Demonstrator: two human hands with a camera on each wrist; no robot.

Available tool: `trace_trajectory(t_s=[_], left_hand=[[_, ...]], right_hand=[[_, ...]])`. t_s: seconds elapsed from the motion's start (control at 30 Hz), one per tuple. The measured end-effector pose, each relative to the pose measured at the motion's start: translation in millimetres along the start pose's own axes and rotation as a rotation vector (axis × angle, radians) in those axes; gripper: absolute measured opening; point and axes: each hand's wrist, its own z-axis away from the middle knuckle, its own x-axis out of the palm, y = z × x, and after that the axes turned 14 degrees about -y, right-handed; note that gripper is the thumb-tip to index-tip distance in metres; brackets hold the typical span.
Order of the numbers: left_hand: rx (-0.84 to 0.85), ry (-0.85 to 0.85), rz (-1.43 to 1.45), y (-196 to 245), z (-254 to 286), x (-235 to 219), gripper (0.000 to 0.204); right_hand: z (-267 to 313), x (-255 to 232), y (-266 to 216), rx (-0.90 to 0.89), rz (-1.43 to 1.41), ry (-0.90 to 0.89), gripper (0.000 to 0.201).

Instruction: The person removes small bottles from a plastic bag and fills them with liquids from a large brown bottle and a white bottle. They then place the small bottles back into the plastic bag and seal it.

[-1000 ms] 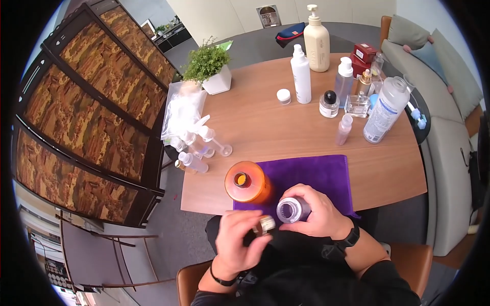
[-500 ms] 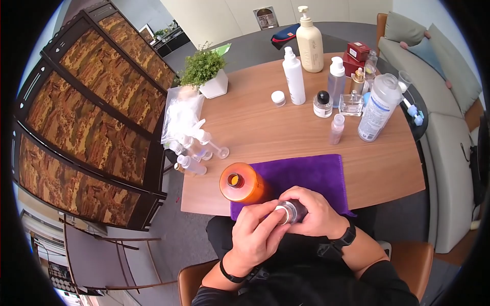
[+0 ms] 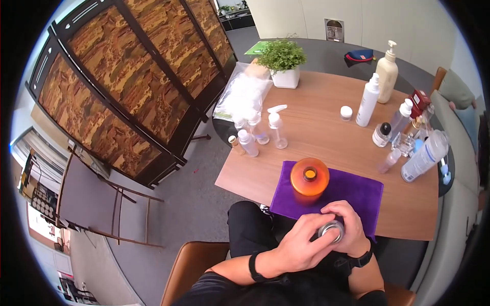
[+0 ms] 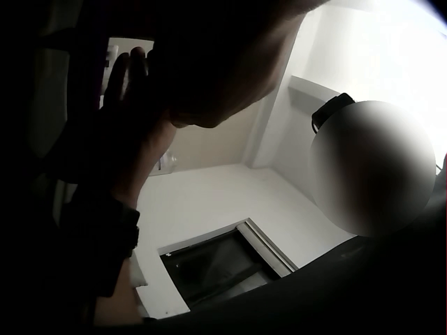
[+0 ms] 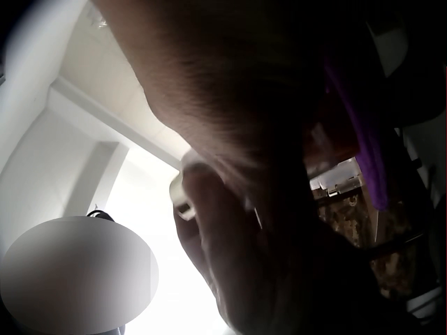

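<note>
In the head view my left hand (image 3: 306, 245) pinches a silvery cap (image 3: 331, 227) on top of a small clear bottle, its thumb and fingers curled about the cap's edge. My right hand (image 3: 353, 232) wraps round the bottle's body from the other side and hides most of it. Both hands are close together over my lap, by the near edge of a purple cloth (image 3: 360, 196). On that cloth stands a big orange bottle (image 3: 310, 188) with an uncapped neck. Both wrist views are dark, with the hands mostly in silhouette.
Several small clear bottles (image 3: 248, 144) and a plastic bag (image 3: 242, 94) lie on the table's (image 3: 316, 137) left side, near a potted plant (image 3: 286, 61). A white jar (image 3: 346, 113), a white spray bottle (image 3: 367, 102), a cream pump bottle (image 3: 386, 76) and a large clear bottle (image 3: 424, 155) stand right.
My left hand has brought the cap, held beside the bottle a second ago, onto the bottle's mouth. The head view has swung left, so the table appears farther right.
</note>
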Motion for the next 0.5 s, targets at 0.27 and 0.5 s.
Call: trace_trajectory(t_s=[0.27, 0.5], left_hand=[[-0.333, 0.472, -0.112, -94, 38, -111, 0.06], [-0.686, 0.348, -0.305, -168, 40, -128, 0.068]], right_hand=[[9, -1, 8, 0.107, -0.178, 0.006, 0.082], [3, -2, 1, 0.155, -0.204, -0.008, 0.046]])
